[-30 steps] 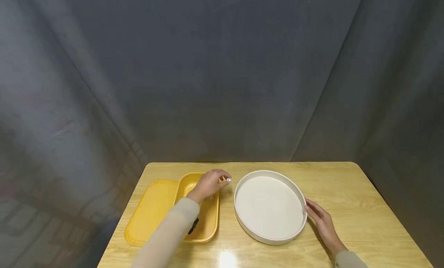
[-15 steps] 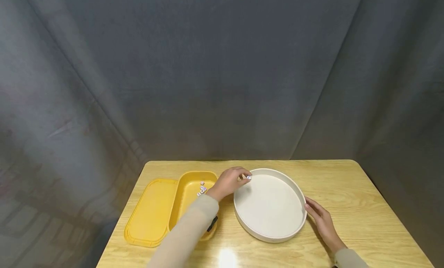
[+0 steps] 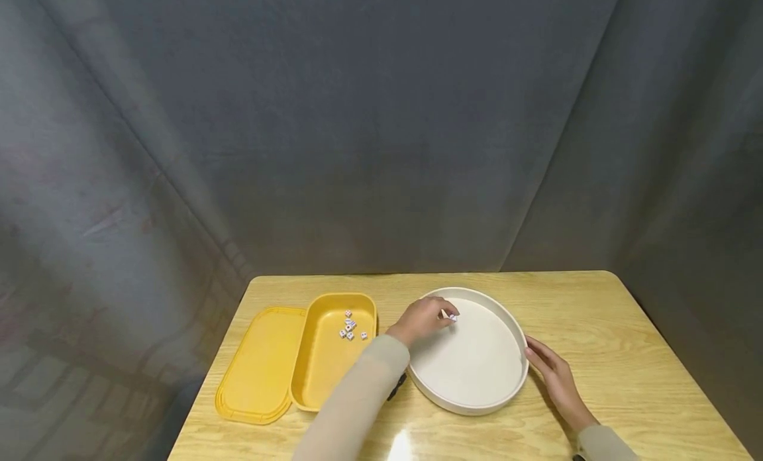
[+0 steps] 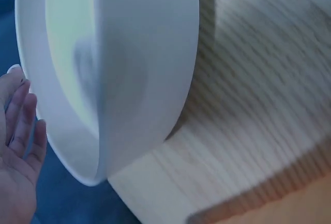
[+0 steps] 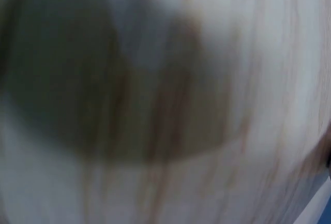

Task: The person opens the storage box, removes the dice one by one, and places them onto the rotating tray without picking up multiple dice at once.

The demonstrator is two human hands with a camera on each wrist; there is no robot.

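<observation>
My left hand (image 3: 447,314) pinches a small white die (image 3: 454,318) just above the left inner part of a round white tray (image 3: 477,408). The sleeve of that arm crosses the tray's near-left rim. My right hand (image 3: 534,352) lies flat on the table with straight fingers touching the tray's right rim. The left wrist view shows the white tray (image 4: 145,69) close up, with straight fingers (image 4: 20,125) beside its rim. The right wrist view is a blur of wood grain.
A yellow box (image 3: 324,375) stands left of the tray with several small dice (image 3: 349,327) in its far end. Its yellow lid (image 3: 256,368) lies flat against its left side. The wooden table (image 3: 596,315) ends at a grey curtain behind.
My left hand has carried the die rightward from over the yellow box, past the tray's rim, to over the tray's inside. The right hand has stayed at the rim.
</observation>
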